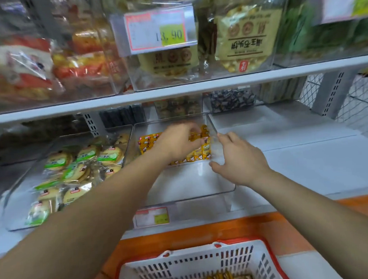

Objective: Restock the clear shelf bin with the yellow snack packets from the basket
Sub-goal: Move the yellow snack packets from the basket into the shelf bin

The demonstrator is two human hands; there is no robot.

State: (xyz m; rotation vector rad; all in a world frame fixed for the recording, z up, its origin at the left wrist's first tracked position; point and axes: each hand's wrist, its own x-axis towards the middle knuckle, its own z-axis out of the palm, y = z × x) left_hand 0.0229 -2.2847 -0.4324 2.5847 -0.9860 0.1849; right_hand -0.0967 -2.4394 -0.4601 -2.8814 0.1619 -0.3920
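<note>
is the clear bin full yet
Partly full: yellow snack packets line only the back of the clear bin; its front floor is bare.

Rows of yellow snack packets fill the clear bin's back; the basket holds more.

At centre frame, the small yellow snack packets carry red corner marks and dark-and-white figures, inside a colourless clear plastic shelf bin. At left, round pale-yellow biscuit packs show bright green bands. At the bottom, the white slotted plastic basket has a red rim. An orange strip edges the white shelf.
</note>
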